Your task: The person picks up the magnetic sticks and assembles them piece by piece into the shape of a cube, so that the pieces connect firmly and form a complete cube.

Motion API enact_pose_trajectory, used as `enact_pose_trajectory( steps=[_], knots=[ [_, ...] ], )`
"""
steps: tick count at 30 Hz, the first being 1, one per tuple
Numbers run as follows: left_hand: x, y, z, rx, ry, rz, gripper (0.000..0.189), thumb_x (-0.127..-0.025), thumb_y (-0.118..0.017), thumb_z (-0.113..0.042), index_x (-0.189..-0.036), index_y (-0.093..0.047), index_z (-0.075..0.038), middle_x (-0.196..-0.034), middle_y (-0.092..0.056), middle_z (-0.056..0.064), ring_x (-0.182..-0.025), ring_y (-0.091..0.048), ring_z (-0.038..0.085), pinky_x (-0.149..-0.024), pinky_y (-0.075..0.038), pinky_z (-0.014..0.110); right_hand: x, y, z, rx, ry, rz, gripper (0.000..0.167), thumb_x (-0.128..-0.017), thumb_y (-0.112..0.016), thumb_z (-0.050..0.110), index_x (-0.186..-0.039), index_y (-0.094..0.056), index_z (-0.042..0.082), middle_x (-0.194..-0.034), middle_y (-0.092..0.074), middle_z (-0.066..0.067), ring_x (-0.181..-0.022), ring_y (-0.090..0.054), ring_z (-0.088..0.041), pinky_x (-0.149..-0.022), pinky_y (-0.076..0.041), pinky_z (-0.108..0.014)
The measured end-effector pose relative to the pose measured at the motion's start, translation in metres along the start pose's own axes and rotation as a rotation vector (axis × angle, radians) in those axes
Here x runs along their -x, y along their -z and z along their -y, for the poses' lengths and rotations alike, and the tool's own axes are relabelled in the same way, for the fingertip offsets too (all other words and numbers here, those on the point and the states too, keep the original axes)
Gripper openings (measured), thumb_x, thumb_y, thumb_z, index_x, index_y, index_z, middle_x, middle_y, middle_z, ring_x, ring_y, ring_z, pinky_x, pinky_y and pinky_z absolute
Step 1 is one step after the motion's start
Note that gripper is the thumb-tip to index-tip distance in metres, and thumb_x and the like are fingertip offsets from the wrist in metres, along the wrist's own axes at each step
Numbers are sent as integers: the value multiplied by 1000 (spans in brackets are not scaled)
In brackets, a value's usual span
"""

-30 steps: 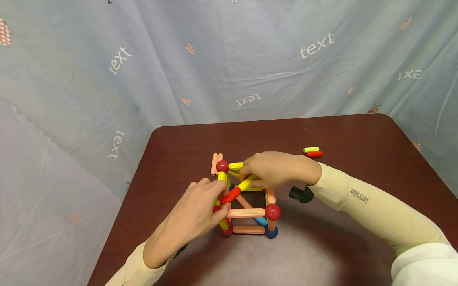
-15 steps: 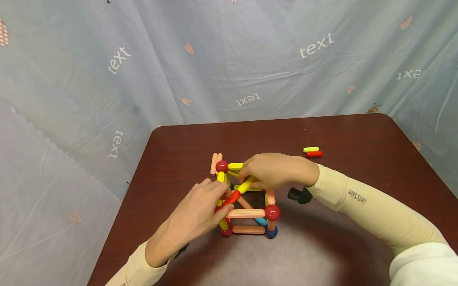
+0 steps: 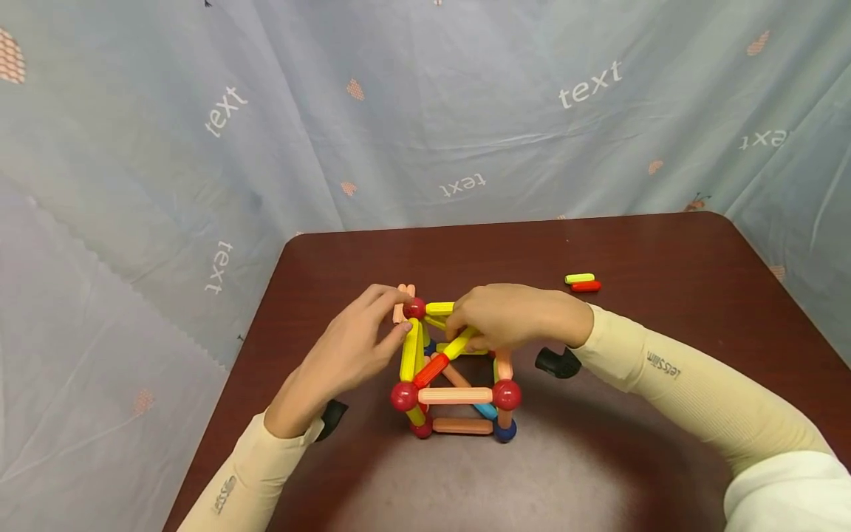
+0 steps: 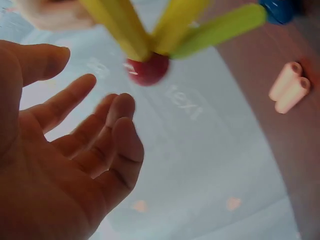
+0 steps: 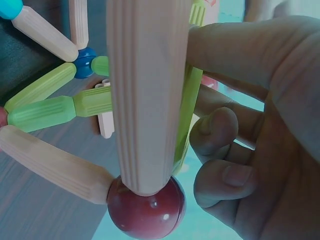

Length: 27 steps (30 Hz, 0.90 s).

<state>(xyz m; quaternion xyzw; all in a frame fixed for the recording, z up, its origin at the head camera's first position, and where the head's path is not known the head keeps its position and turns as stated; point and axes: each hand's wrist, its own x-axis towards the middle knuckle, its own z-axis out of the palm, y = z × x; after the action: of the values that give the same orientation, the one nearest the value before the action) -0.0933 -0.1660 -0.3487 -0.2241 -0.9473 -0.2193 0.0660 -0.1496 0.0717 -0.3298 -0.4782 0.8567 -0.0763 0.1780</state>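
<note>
A cube-like frame of magnetic sticks and balls stands on the table, with a red front-left ball (image 3: 404, 396) and a red back-left ball (image 3: 414, 308). A diagonal red stick (image 3: 432, 369) meets a yellow stick (image 3: 460, 343) across its top. My right hand (image 3: 508, 318) pinches a yellow stick at the top right; its far corner is hidden by the hand. Beside the back-left ball is my left hand (image 3: 352, 347), thumb and fingers apart. In the left wrist view, that hand (image 4: 75, 150) is open-palmed, apart from a red ball (image 4: 148, 69).
Two pale wooden-coloured sticks (image 3: 399, 313) lie behind the frame on the left. A yellow-green stick (image 3: 580, 278) and a red stick (image 3: 586, 287) lie farther back on the right. A patterned curtain (image 3: 425, 118) hangs beyond the table (image 3: 651, 281).
My left hand has let go of the red diagonal stick near the front-left ball and moved back to the back-left ball. The red stick now reaches the front-left ball. My right hand stays nearly still.
</note>
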Motion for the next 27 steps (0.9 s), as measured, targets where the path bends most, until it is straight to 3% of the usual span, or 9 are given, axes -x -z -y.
enact_pose_trajectory(
  steps=[4,8,11,14,16,19,23,27],
  knots=[
    [-13,-9,11,4,48,70,44,-98,-67,-24,-138,-60,-10,-135,-62,9,-108,-65,26,-93,-57,42,2,-2,0,-6,-12,-1,19,-93,-76,21,-111,-75,19,-104,-72,4,-84,-60,-11,-71,-53,-24],
    [-19,-14,14,11,85,112,43,-98,-68,-26,-138,-60,-11,-125,-66,8,-92,-63,23,-78,-57,36,8,-1,0,-14,-16,-27,25,-92,-77,22,-117,-74,19,-108,-72,3,-89,-63,-12,-77,-56,-26],
    [-21,-15,15,22,99,119,42,-98,-68,-26,-137,-61,-11,-112,-66,5,-79,-55,19,-67,-50,29,18,1,-6,-43,-15,-95,28,-92,-77,22,-119,-73,17,-111,-72,2,-91,-64,-13,-82,-56,-29],
    [-20,-16,15,22,105,114,44,-97,-68,-26,-138,-61,-12,-106,-65,4,-79,-54,17,-67,-49,27,33,2,-20,-92,-17,-217,28,-93,-76,22,-120,-73,16,-112,-72,1,-90,-63,-12,-81,-55,-30],
    [-16,-15,14,22,111,103,44,-97,-68,-26,-138,-60,-12,-104,-64,3,-82,-55,18,-69,-49,28,44,0,-32,-135,-42,-300,26,-94,-74,21,-120,-72,17,-114,-71,2,-84,-60,-12,-77,-54,-30],
    [-3,-9,13,22,118,96,47,-97,-70,-30,-140,-58,-15,-115,-64,3,-94,-60,21,-81,-55,35,58,-7,-51,-195,-102,-382,26,-97,-70,18,-123,-71,19,-117,-70,3,-79,-58,-11,-74,-53,-30],
    [17,2,10,26,59,138,59,-91,-77,-35,-143,-55,-19,-137,-57,3,-119,-59,23,-100,-54,47,67,-19,-69,-229,-153,-388,31,-97,-68,14,-128,-68,18,-121,-68,2,-72,-56,-10,-70,-52,-29],
    [31,3,7,28,-52,192,70,-82,-85,-41,-143,-56,-20,-143,-51,-1,-128,-55,21,-104,-53,45,69,-27,-76,-240,-155,-376,34,-96,-70,15,-129,-68,19,-123,-69,2,-71,-57,-7,-69,-53,-27]
  ],
)
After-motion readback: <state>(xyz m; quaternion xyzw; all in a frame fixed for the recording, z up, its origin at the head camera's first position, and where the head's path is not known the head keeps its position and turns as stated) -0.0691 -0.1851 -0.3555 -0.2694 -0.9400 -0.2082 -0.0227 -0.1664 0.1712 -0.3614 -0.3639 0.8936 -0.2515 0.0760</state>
